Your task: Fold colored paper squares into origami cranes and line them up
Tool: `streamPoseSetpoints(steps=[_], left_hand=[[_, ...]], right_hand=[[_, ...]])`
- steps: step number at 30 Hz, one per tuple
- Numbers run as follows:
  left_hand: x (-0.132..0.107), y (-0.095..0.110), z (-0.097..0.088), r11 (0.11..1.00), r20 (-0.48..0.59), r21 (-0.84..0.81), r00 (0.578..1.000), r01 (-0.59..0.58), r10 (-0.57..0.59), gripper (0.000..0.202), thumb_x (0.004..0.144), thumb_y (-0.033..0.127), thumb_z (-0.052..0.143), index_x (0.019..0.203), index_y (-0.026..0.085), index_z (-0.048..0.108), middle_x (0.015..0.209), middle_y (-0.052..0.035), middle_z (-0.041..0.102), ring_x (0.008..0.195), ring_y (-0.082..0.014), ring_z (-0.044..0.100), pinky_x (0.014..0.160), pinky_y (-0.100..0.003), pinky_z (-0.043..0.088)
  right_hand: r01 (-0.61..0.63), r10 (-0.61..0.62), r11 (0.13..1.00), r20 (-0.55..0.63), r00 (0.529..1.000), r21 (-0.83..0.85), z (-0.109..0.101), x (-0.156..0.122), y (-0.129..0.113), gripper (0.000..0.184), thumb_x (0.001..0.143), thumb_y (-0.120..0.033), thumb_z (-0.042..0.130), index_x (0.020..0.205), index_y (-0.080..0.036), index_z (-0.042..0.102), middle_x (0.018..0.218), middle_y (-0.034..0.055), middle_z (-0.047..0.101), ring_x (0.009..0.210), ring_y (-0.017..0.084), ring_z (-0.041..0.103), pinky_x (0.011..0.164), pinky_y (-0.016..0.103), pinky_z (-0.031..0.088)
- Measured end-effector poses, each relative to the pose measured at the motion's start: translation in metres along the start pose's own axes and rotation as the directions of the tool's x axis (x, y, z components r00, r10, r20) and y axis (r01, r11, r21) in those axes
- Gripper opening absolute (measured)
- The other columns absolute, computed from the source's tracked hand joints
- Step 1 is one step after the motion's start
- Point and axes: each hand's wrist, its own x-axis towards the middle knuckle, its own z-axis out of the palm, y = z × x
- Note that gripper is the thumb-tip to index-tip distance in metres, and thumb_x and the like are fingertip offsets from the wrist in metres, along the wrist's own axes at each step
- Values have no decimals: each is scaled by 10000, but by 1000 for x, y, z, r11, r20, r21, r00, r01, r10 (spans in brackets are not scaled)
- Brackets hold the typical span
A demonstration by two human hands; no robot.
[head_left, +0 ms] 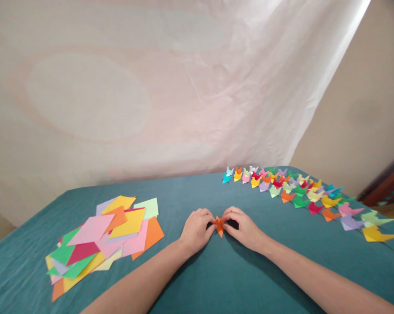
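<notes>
A small orange folded paper piece lies on the teal tablecloth in the middle of the table. My left hand pinches its left side with curled fingers. My right hand pinches its right side the same way. Both hands rest on the cloth, fingertips meeting at the paper. Part of the orange piece is hidden under my fingers.
A loose pile of coloured square paper sheets lies at the left. Several rows of small folded paper birds in many colours run along the back right. A pale sheet hangs behind the table.
</notes>
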Motion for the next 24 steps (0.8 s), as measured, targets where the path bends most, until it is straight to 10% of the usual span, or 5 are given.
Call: streamPoseSetpoints(steps=[24], left_hand=[[1,5,-2,996,4,-70,999,-48,49,147,849,250,537,841,226,682,885,-29,625,874,-173,536,796,-290,402]], right_hand=[[99,-98,995,-59,993,8,-3,-4,-11,137,881,-280,513,846,-222,632,823,29,627,815,175,554,763,332,408]])
